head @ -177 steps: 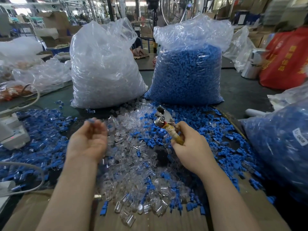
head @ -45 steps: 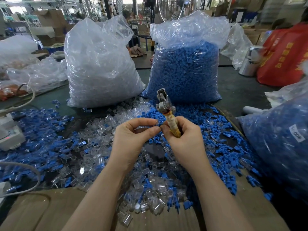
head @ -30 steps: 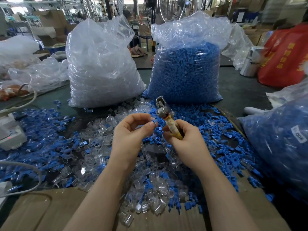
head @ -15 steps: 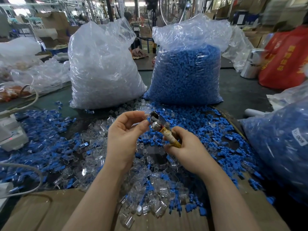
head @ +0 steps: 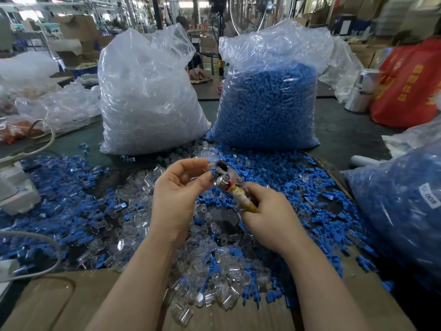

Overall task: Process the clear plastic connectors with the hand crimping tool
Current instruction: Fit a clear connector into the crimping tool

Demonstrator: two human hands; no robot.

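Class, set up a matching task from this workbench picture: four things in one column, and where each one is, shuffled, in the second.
1. metal hand crimping tool
2. tall bag of blue plastic pieces
3. tall bag of clear plastic connectors
4. red printed bag

A. behind, left of the blue bag
B. far right
C. gripped by the right hand
D. behind, centre-right

Pairs: 1-C, 2-D, 3-A, 4-B
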